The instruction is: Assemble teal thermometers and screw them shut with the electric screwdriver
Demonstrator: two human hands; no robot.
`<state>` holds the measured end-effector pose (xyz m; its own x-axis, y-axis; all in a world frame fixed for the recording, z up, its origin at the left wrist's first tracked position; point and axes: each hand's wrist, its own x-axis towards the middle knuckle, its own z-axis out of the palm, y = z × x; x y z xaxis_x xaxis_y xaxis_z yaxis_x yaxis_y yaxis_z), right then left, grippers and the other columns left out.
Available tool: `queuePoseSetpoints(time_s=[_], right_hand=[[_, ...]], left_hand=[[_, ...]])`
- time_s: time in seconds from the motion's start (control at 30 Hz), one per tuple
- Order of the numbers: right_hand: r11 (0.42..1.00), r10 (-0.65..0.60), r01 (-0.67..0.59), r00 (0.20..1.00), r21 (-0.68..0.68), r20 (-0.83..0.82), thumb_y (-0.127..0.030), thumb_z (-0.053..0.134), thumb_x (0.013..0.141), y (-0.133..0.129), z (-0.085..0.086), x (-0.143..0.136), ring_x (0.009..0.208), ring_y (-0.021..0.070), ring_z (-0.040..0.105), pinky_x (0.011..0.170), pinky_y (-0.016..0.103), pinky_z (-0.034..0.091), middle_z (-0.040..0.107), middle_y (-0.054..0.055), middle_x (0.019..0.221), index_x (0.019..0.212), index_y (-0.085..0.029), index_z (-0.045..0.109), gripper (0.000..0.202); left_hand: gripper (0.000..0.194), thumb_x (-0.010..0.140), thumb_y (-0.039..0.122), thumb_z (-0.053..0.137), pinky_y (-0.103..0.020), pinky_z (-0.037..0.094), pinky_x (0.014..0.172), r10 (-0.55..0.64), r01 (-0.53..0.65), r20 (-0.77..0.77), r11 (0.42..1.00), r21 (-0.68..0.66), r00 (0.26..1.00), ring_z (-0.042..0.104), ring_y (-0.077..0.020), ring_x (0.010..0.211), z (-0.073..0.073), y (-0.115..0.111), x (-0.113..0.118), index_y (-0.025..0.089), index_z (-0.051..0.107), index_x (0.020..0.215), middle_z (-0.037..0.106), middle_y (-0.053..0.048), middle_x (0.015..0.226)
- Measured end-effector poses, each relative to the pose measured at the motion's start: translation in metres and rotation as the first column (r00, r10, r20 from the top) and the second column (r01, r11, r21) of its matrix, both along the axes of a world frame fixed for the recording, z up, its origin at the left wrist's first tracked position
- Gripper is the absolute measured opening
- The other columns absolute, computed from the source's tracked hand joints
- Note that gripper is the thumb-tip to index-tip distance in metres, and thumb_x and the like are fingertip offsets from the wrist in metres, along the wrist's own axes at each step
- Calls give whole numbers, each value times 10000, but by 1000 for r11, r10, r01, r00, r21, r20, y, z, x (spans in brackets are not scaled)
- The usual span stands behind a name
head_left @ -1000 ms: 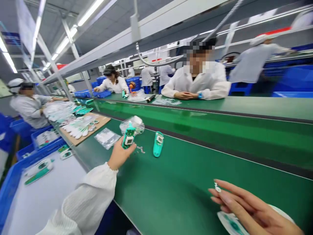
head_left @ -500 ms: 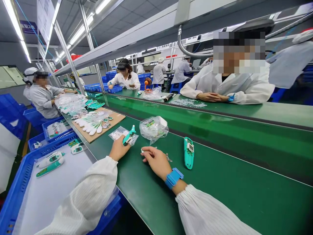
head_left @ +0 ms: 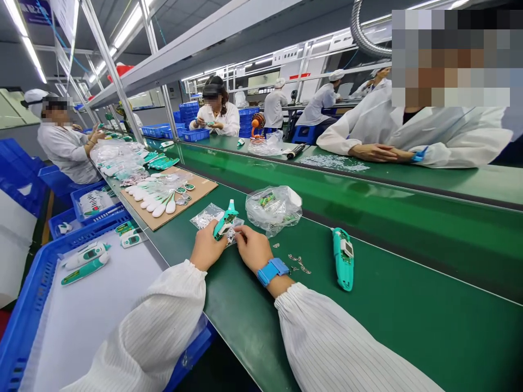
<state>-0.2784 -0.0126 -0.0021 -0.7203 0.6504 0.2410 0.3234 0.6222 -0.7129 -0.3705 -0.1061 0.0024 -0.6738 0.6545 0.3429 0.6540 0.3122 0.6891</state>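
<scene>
My left hand (head_left: 207,246) is closed around a teal thermometer housing (head_left: 225,222), its tip pointing up and away and a circuit board showing inside. My right hand (head_left: 254,249) is beside it, thumb and fingers pinched close to the housing's lower end. Whatever lies between those fingertips is too small to make out. Under the housing is a clear bag of small parts (head_left: 206,216). Several small metal pieces (head_left: 300,263) lie loose right of my right wrist. Farther right, a second open teal housing with a board (head_left: 344,261) rests on the green bench (head_left: 392,321).
A clear bag with circuit boards (head_left: 273,211) lies beyond my hands. Left of them, white thermometer shells cover a cardboard sheet (head_left: 200,190). A blue crate (head_left: 30,305) at my left holds thermometers. Across the bench sits a person with folded hands (head_left: 378,153).
My right hand has moved left to the housing in my left hand; earlier it was apart, pinching a small white piece. The view has shifted slightly, and loose metal pieces are now uncovered.
</scene>
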Motion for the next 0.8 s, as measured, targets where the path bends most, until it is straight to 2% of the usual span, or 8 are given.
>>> queuePoseSetpoints(time_s=[0.17,0.37,0.5,0.6,0.8], right_hand=[[1000,13,-14,999,22,29,-162,447,807,-1,-2,3,740,169,610,661,260,431,665,27,829,1000,-204,556,226],[991,103,-113,987,73,123,-146,511,769,-5,5,5,691,129,568,659,235,421,612,43,863,872,-176,607,143],[983,142,-164,964,85,224,-161,570,765,-2,10,-1,735,136,557,694,272,432,586,50,864,831,-144,612,80],[979,150,-183,949,94,278,-207,551,810,1,11,-4,788,141,551,733,324,449,579,33,876,832,-125,584,91],[978,148,-184,943,95,298,-239,525,839,1,10,-2,824,145,556,753,346,465,574,38,935,918,-129,568,142]], left_hand=[[99,696,191,521,-200,365,579,-2,2,16,1000,30,1000,489,-110,603,-1,0,1,186,539,793,560,28,659],[112,681,189,532,-202,379,588,11,-12,24,999,50,1000,501,-116,615,-3,0,0,184,551,791,569,21,665],[134,680,194,536,-204,388,589,15,-16,28,998,57,999,517,-122,622,-4,1,-1,184,560,811,582,17,676],[127,677,193,537,-201,384,572,18,-20,29,998,60,999,510,-119,603,-4,1,-1,185,561,801,576,21,659],[106,672,183,538,-193,375,561,16,-18,27,997,72,1000,489,-110,580,-5,1,-1,186,560,776,556,30,630]])
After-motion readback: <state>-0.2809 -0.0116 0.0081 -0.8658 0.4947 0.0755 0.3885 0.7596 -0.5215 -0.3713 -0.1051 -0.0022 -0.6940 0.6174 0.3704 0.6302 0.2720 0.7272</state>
